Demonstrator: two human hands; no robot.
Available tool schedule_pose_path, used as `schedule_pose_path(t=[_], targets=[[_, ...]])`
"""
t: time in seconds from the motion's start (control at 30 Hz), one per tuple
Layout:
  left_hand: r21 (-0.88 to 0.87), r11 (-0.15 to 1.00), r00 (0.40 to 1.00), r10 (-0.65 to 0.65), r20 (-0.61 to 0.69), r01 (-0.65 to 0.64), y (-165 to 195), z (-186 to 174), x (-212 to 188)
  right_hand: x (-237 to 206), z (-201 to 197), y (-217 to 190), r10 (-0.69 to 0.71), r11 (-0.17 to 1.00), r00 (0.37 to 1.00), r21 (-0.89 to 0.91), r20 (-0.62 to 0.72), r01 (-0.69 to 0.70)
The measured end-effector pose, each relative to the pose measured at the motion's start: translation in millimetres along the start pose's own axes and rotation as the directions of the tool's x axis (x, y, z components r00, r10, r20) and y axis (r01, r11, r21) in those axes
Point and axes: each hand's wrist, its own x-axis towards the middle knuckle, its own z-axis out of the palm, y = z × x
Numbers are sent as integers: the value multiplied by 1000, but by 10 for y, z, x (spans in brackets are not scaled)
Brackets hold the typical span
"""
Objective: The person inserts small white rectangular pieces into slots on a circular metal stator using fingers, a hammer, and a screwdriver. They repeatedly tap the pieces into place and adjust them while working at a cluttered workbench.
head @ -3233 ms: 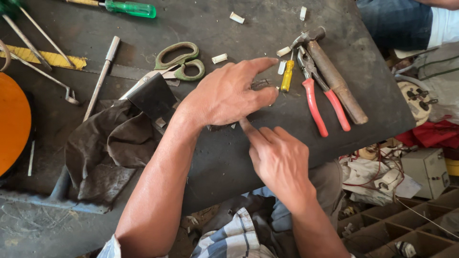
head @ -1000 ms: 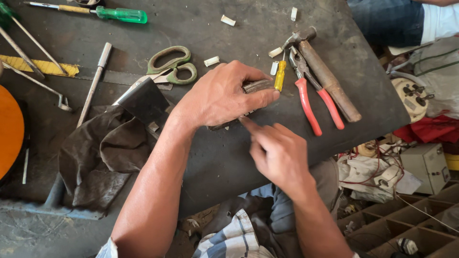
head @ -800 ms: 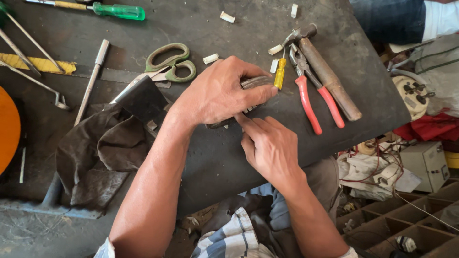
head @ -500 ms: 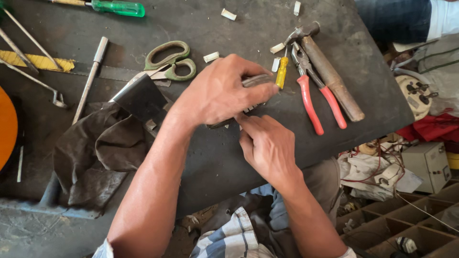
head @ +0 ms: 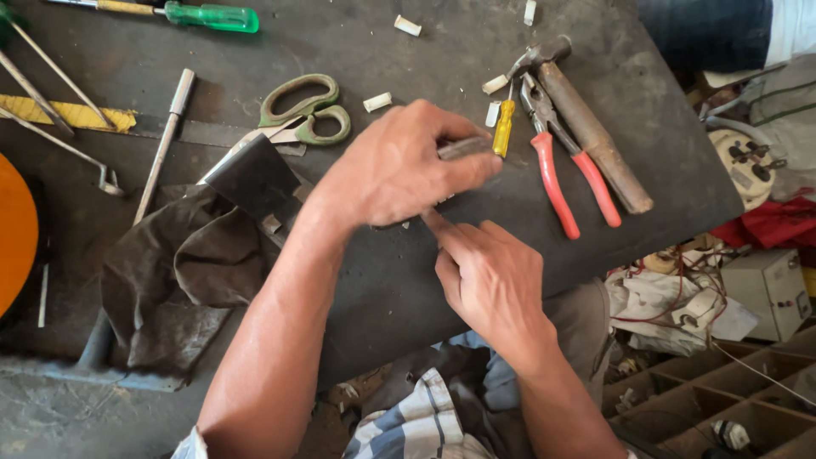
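Two bare hands meet over the middle of a dark worktop (head: pixel 382 280). The left hand (head: pixel 399 166) lies palm down, its fingers curled and pinched on a short grey metal piece (head: pixel 463 148) whose end pokes out past the fingertips, toward the top right. The right hand (head: pixel 489 276) sits just below it, fingers folded in, with its forefinger stretched up under the left palm; what that fingertip touches is hidden (the left hand covers it), so I cannot tell whether the right hand holds anything.

Just beside the metal piece lies a small yellow-handled screwdriver (head: pixel 504 127). To its right rest red-handled pliers (head: pixel 565 174) and a hammer (head: pixel 586 127) with a brown handle, side by side and slanting. Green-handled scissors (head: pixel 302 115) lie left of the left hand, above a dark flat block (head: pixel 253 177) that sits on a crumpled brown cloth (head: pixel 183 272). A green-handled screwdriver (head: pixel 208 15) lies along the top edge, and several small white bits (head: pixel 376 102) are scattered over the top.
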Motion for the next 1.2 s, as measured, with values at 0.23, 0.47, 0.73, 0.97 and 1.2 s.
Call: schedule_pose_path(t=[0.23,0.47,0.73,0.97,1.2], targets=[[-35,999,1000,5,-17,-6,7,-15,1,-14,36,24,-31,999,998,23,-61,32],[-27,998,998,46,-47,-48,-3,-7,-16,-8,43,4,-30,999,998,-16,-55,29],[22,999,999,32,-31,-32,15,2,-14,-18,17,-5,-40,999,997,-25,-69,39],[15,999,999,-32,2,32,12,8,2,-15,6,-20,-54,995,996,-87,-68,48],[-37,998,998,46,-44,-48,14,3,-5,-33,-17,-20,-70,995,996,-76,-57,65]])
